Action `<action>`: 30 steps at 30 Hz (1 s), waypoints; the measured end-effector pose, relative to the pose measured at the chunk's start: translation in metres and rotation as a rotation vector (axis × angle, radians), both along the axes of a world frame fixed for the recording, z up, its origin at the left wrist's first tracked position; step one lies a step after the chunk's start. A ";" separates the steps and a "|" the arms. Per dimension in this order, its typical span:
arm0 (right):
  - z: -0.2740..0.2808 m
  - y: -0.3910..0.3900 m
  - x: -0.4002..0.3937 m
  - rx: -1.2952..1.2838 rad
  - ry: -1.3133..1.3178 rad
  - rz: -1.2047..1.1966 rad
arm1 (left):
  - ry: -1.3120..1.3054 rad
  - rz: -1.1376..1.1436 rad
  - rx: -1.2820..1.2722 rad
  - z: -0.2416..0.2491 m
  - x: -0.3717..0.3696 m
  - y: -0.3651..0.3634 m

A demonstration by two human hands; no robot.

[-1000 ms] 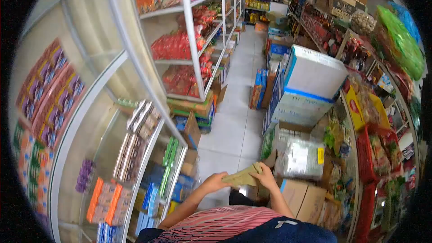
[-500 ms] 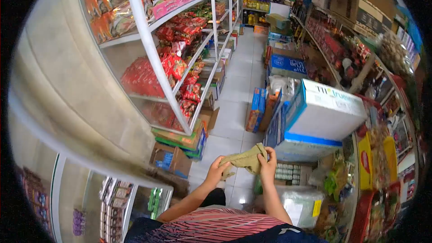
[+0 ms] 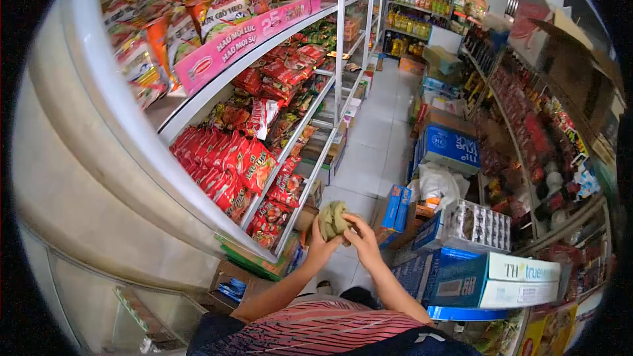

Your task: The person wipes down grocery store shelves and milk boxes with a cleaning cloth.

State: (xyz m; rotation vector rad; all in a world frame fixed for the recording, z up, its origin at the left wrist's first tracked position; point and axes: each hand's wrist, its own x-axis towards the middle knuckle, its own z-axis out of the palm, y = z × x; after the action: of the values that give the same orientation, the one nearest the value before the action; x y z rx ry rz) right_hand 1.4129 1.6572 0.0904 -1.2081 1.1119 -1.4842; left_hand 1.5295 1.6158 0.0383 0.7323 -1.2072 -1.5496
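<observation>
A crumpled olive-green cloth (image 3: 333, 219) is bunched between my two hands, out in front of my body over the tiled aisle. My left hand (image 3: 319, 245) presses on its left side with the fingers around it. From the right, my right hand (image 3: 361, 234) grips it with bent fingers. Just beyond the cloth, on the left, stands a metal-framed shelf (image 3: 270, 254) filled with red noodle packets (image 3: 224, 165).
A pink promotional strip (image 3: 244, 43) edges the upper shelf of noodle packets. On the right, milk cartons in boxes (image 3: 491, 280) and a blue box (image 3: 450, 147) narrow the tiled aisle (image 3: 376, 151). Bottles (image 3: 412, 16) fill the far shelves. An open cardboard box (image 3: 237, 287) sits low on the left.
The cloth was stretched between my hands and is now bunched into a wad. My hands have come closer together. The view has moved nearer the left shelf.
</observation>
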 end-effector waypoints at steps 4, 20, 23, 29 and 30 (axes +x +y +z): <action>-0.020 -0.062 -0.010 0.069 -0.113 0.156 | -0.066 0.147 -0.013 0.011 -0.010 -0.064; 0.262 -0.257 -0.072 -0.923 -0.440 1.432 | -0.263 1.053 0.098 -0.017 -0.006 -0.216; 0.265 -0.280 -0.062 -0.983 -0.625 1.472 | -0.271 1.109 0.114 -0.017 -0.017 -0.228; 0.265 -0.327 -0.042 -1.065 -0.776 1.487 | -0.294 1.189 0.095 -0.012 -0.026 -0.251; 0.264 -0.336 -0.038 -1.081 -0.792 1.485 | -0.289 1.207 0.094 -0.011 -0.026 -0.254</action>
State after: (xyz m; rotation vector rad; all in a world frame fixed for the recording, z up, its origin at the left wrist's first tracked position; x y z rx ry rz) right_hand 1.3748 1.3214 0.3546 -1.3003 -1.1489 -0.9762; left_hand 1.5034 1.3614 0.0269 1.4254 -0.6132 -0.4909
